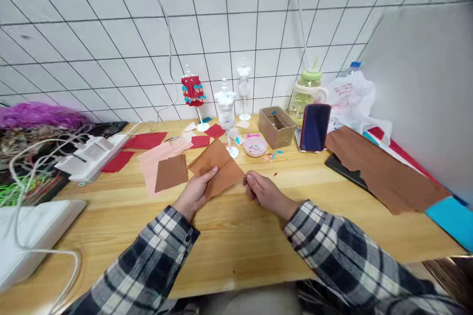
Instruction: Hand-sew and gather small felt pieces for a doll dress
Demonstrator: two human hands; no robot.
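L hand [195,192] pinches the brown sheet [226,170] mid-frame, over the desk [236,251]; R hand [265,191] has its grip closed on a brown bit [244,181] at the sheet's right corner. Looks like edge-picking; next tug prob. needs L steady.

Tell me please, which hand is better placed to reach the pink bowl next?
Probably the right hand: it is nearer the bowl and seems to pinch only the corner of the brown sheet. The left hand is farther away, gripping the sheet.
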